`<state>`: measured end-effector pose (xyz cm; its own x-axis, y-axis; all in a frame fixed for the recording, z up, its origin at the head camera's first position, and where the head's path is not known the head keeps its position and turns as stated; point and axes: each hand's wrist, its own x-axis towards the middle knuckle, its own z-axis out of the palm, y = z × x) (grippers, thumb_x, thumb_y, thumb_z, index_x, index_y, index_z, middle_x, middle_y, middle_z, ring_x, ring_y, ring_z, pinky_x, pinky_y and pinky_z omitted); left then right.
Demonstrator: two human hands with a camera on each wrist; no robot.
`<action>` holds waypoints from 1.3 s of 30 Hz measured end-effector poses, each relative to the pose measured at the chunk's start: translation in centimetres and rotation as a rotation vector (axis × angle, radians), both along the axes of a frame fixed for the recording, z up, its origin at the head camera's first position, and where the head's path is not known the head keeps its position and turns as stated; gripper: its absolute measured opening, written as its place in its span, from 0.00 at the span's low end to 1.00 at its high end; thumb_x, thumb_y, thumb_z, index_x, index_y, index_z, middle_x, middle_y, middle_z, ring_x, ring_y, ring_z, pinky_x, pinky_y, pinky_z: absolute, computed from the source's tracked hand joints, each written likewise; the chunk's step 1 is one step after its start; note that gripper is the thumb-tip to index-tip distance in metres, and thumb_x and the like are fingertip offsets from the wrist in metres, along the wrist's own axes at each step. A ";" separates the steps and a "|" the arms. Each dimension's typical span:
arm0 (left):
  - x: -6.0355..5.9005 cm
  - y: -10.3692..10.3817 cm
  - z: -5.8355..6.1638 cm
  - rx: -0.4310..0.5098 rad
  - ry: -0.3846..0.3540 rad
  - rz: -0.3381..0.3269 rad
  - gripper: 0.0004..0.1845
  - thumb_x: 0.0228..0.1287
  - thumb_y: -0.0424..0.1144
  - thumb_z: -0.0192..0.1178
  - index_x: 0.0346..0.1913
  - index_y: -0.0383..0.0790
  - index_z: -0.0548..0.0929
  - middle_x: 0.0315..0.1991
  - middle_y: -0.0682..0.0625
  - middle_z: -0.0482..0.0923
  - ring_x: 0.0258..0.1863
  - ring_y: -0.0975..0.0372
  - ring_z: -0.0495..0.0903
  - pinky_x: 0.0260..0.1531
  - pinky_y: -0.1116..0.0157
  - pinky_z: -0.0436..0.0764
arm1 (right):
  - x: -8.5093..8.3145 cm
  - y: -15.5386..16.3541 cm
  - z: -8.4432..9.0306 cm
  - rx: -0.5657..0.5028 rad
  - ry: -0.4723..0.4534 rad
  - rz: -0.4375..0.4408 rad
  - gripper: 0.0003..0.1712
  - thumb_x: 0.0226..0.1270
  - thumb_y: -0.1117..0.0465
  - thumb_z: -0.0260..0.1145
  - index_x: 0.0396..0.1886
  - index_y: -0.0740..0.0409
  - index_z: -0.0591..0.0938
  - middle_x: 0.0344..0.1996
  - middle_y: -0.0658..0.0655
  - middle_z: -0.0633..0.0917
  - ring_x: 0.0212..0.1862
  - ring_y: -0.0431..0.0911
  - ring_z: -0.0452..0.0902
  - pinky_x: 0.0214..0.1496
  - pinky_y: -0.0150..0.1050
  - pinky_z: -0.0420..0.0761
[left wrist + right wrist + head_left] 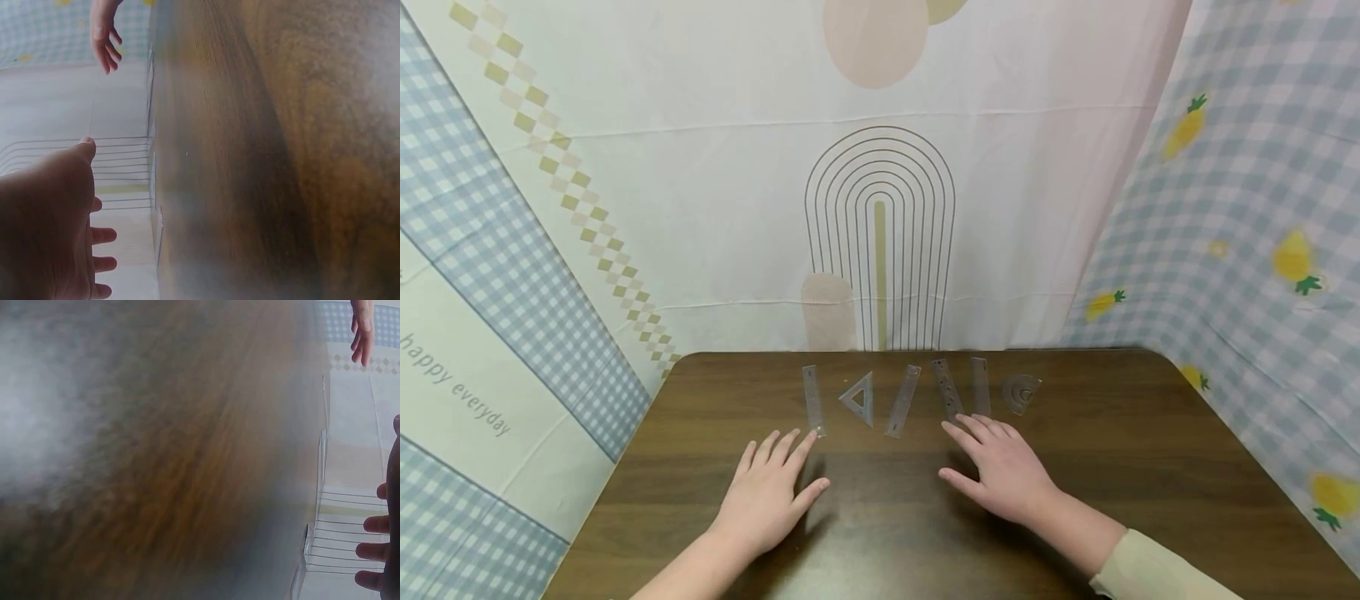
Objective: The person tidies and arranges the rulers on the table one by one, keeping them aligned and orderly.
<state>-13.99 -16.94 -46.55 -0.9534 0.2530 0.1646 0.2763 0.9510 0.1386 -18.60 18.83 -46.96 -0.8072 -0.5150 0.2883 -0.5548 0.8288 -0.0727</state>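
Transparent drawing tools lie in a row toward the table's far side in the head view. From the left come a clear ruler (813,400), a set square (866,398) and a slanted ruler (903,401). Then follow a ruler with cut-out holes (947,387), another plain ruler (981,386) and a protractor (1021,393). My left hand (765,492) is spread above the table, its index fingertip overlapping the lower end of the leftmost ruler. Fingers extended, my right hand (1003,471) overlaps the near ends of the holed ruler and the plain ruler beside it. Both hands are empty.
The brown wooden table (880,517) has rounded far corners. Right behind it hangs a pale cloth (737,208) with an arch print. Checked cloth (1247,275) with yellow fruit prints hangs along the right, and blue checked cloth (505,225) along the left.
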 end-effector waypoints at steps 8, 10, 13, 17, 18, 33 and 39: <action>-0.3 0.0 0.0 -0.001 -0.006 0.009 0.38 0.70 0.66 0.50 0.76 0.51 0.64 0.72 0.44 0.65 0.72 0.44 0.60 0.69 0.38 0.53 | -0.6 -0.7 -0.3 -0.012 0.017 0.007 0.41 0.67 0.29 0.56 0.71 0.47 0.73 0.66 0.57 0.75 0.67 0.56 0.69 0.66 0.57 0.67; -0.4 0.0 0.0 0.002 -0.006 0.012 0.38 0.70 0.66 0.51 0.76 0.50 0.64 0.72 0.44 0.65 0.72 0.44 0.60 0.69 0.38 0.52 | -0.8 -0.9 -0.3 -0.006 0.010 0.005 0.41 0.67 0.28 0.55 0.71 0.47 0.73 0.66 0.57 0.75 0.67 0.56 0.69 0.66 0.57 0.67; -0.4 0.1 0.2 0.006 0.000 0.013 0.38 0.70 0.65 0.52 0.76 0.50 0.65 0.72 0.44 0.65 0.72 0.43 0.60 0.69 0.38 0.52 | -1.0 -1.0 -0.3 -0.004 0.004 0.008 0.41 0.67 0.29 0.56 0.71 0.47 0.73 0.66 0.57 0.75 0.67 0.56 0.69 0.66 0.57 0.67; -0.4 0.1 0.3 0.006 0.007 0.014 0.37 0.70 0.64 0.52 0.75 0.49 0.65 0.72 0.44 0.65 0.72 0.43 0.60 0.69 0.39 0.53 | -1.3 -1.2 -0.3 -0.003 0.005 0.013 0.41 0.68 0.29 0.55 0.71 0.48 0.72 0.66 0.58 0.75 0.67 0.56 0.69 0.66 0.57 0.67; -0.4 0.1 0.3 0.003 0.006 0.016 0.37 0.70 0.65 0.52 0.75 0.50 0.65 0.72 0.44 0.65 0.72 0.43 0.60 0.69 0.39 0.53 | -1.3 -1.3 -0.3 0.001 0.009 0.015 0.41 0.68 0.28 0.54 0.71 0.48 0.72 0.66 0.58 0.74 0.67 0.56 0.69 0.67 0.57 0.66; -0.6 0.0 0.1 -0.004 -0.011 0.050 0.38 0.70 0.66 0.50 0.76 0.50 0.64 0.72 0.44 0.65 0.72 0.44 0.60 0.69 0.38 0.54 | -2.1 -2.3 -0.2 0.013 -0.029 0.026 0.42 0.69 0.27 0.51 0.72 0.47 0.71 0.67 0.57 0.74 0.67 0.56 0.69 0.67 0.57 0.66; -0.8 0.2 0.0 -0.008 -0.018 0.056 0.38 0.70 0.66 0.50 0.76 0.50 0.64 0.72 0.43 0.65 0.72 0.43 0.60 0.69 0.38 0.53 | -2.3 -2.5 -0.2 0.012 -0.032 0.028 0.43 0.69 0.26 0.50 0.72 0.47 0.71 0.67 0.57 0.74 0.67 0.56 0.68 0.67 0.57 0.66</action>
<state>-14.83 -16.78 -46.56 -0.9687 0.2008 0.1460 0.2206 0.9659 0.1353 -20.87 16.29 -47.21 -0.8015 -0.5404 0.2560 -0.5749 0.8142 -0.0814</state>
